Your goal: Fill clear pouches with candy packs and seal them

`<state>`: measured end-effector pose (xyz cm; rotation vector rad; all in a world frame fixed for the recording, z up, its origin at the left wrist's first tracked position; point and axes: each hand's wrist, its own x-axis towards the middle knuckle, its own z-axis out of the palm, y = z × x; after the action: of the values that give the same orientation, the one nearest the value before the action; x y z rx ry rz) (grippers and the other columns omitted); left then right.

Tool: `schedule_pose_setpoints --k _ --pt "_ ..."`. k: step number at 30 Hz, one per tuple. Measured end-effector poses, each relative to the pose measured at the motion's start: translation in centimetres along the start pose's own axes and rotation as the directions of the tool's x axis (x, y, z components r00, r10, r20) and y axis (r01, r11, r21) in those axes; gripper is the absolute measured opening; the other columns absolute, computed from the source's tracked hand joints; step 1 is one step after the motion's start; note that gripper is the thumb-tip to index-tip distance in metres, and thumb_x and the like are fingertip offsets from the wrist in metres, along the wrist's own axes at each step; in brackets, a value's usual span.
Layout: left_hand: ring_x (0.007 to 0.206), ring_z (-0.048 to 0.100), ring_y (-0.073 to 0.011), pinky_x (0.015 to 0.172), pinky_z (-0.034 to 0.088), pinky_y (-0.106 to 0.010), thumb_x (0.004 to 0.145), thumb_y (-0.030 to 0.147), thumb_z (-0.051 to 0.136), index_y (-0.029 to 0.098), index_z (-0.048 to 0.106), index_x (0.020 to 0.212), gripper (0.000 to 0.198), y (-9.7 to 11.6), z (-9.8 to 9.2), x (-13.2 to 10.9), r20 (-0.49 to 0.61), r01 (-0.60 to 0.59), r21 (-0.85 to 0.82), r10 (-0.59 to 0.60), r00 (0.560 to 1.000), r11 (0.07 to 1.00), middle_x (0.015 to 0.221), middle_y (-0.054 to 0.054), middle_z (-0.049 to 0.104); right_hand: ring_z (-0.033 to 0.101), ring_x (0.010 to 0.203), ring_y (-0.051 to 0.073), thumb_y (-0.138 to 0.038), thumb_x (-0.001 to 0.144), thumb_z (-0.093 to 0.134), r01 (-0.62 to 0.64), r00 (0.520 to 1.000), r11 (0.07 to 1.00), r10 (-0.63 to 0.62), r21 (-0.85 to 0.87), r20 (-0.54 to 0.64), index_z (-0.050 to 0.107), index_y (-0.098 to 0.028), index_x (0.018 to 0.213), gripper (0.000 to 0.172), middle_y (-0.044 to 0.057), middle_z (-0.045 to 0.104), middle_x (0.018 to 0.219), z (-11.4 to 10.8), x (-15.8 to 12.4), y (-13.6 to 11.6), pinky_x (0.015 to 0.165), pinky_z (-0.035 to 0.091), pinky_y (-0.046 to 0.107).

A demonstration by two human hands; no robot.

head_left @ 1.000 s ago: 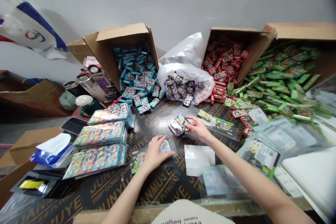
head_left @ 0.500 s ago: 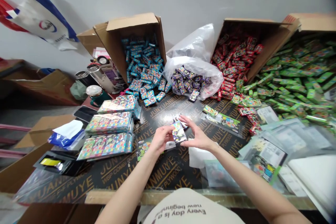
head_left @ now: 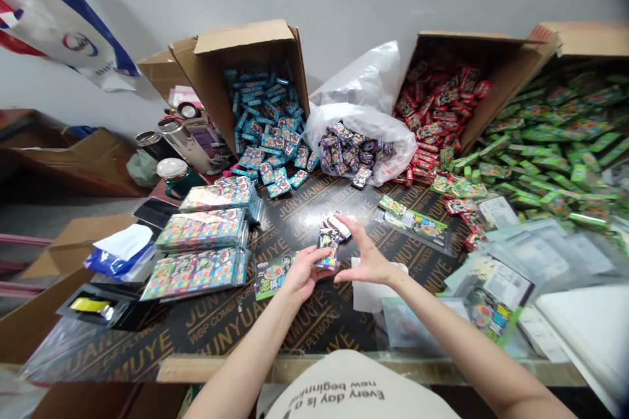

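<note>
Bare forearms, beige top [head_left: 351, 389] w/ black lettering

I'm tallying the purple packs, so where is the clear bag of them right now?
In the head view, the clear plastic bag of purple packs lies at the table's far middle, between the box of blue packs and the box of red packs.

Packets and boxes spread across a worktable [head_left: 314, 334]

At the back, three tipped cartons [head_left: 246, 52] and a plastic bag [head_left: 363, 88] between them spill packets forward onto the table. Left of centre lie stacked packs [head_left: 201, 252], with flasks [head_left: 184, 137] behind them. Mid-table, the left hand [head_left: 302, 275] and right hand [head_left: 366, 258] meet around a small packet [head_left: 327, 250]; sleeves [head_left: 515, 262] lie to the right.
</note>
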<state>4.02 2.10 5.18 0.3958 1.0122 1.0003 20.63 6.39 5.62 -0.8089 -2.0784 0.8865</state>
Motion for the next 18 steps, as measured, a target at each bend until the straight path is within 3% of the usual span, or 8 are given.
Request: schedule_pose_setpoints --k 3,6,8,10,12,13,15,18 --pt "0.057 0.061 -0.0137 0.057 0.050 -0.026 0.064 0.031 0.070 0.011 0.060 0.082 0.029 -0.1 0.2 -0.1 0.020 -0.032 0.062 0.031 0.999 0.998 0.070 -0.004 0.065 0.030 0.125 0.029 -0.037 0.057 0.073 0.047 0.998 0.994 -0.043 -0.102 0.035 0.023 -0.022 0.135 0.094 0.010 0.034 0.136 0.6 -0.3 -0.4 0.104 0.020 0.044" --pt "0.068 0.062 -0.0169 0.068 0.050 -0.031 0.069 0.042 0.063 0.012 0.061 0.089 0.036 0.2 -0.8 0.0 0.034 -0.167 0.298 0.165 0.986 0.940 0.080 -0.008 0.066 0.037 0.119 0.028 -0.026 0.057 0.067 -0.015 1.000 0.994 0.012 -0.109 -0.027 0.027 -0.024 0.132 0.085 0.008 0.040 0.130 0.5 -0.5 -0.1 0.102 0.023 0.041" --pt "0.089 0.059 -0.0219 0.085 0.044 -0.037 0.068 0.045 0.062 0.013 0.060 0.100 0.045 0.5 -2.3 0.3 0.070 -0.329 0.585 0.358 0.931 0.741 0.097 -0.011 0.064 0.041 0.116 0.027 -0.022 0.055 0.066 -0.081 0.994 0.993 0.075 -0.087 -0.075 0.027 -0.024 0.131 0.086 0.008 0.042 0.127 0.1 -0.7 0.3 0.100 0.026 0.039" --pt "0.109 0.048 -0.0274 0.097 0.031 -0.044 0.057 0.045 0.071 0.017 0.053 0.116 0.068 0.5 -4.2 0.7 0.216 -0.411 0.832 0.464 0.859 0.373 0.116 -0.012 0.055 0.044 0.112 0.027 -0.023 0.055 0.066 -0.134 0.988 0.987 0.126 -0.085 -0.092 0.026 -0.024 0.131 0.086 0.008 0.045 0.125 -0.4 -1.0 0.8 0.097 0.028 0.038" --pt "0.115 0.041 -0.0307 0.101 0.023 -0.048 0.045 0.043 0.077 0.021 0.041 0.127 0.093 0.3 -5.7 0.9 0.355 -0.401 0.916 0.407 0.842 0.031 0.123 -0.012 0.048 0.046 0.110 0.027 -0.028 0.055 0.068 -0.150 0.987 0.979 0.140 -0.137 -0.084 0.028 -0.023 0.130 0.086 0.009 0.046 0.124 -0.9 -1.2 1.3 0.097 0.028 0.039" --pt "0.114 0.041 -0.0310 0.100 0.023 -0.049 0.043 0.041 0.077 0.022 0.036 0.131 0.099 0.1 -6.3 0.9 0.385 -0.386 0.920 0.371 0.845 -0.076 0.122 -0.011 0.048 0.046 0.110 0.028 -0.031 0.055 0.069 -0.145 0.988 0.973 0.133 -0.181 -0.077 0.030 -0.022 0.130 0.085 0.009 0.047 0.124 -1.1 -1.3 1.5 0.097 0.026 0.040" --pt "0.110 0.043 -0.0293 0.098 0.026 -0.047 0.049 0.037 0.074 0.022 0.025 0.136 0.101 -0.2 -6.9 0.7 0.409 -0.373 0.912 0.351 0.842 -0.170 0.118 -0.010 0.049 0.044 0.112 0.029 -0.037 0.056 0.069 -0.122 0.992 0.952 0.111 -0.280 -0.057 0.031 -0.023 0.130 0.085 0.010 0.046 0.127 -1.4 -1.6 1.7 0.101 0.018 0.044" --pt "0.111 0.042 -0.0274 0.098 0.028 -0.044 0.057 0.034 0.070 0.021 0.014 0.139 0.100 0.0 -6.6 0.0 0.446 -0.417 0.894 0.394 0.804 -0.163 0.120 -0.010 0.047 0.040 0.118 0.030 -0.045 0.056 0.069 -0.059 0.997 0.927 0.072 -0.371 0.021 0.028 -0.023 0.133 0.089 0.010 0.045 0.129 -1.6 -2.0 1.5 0.103 0.007 0.047"
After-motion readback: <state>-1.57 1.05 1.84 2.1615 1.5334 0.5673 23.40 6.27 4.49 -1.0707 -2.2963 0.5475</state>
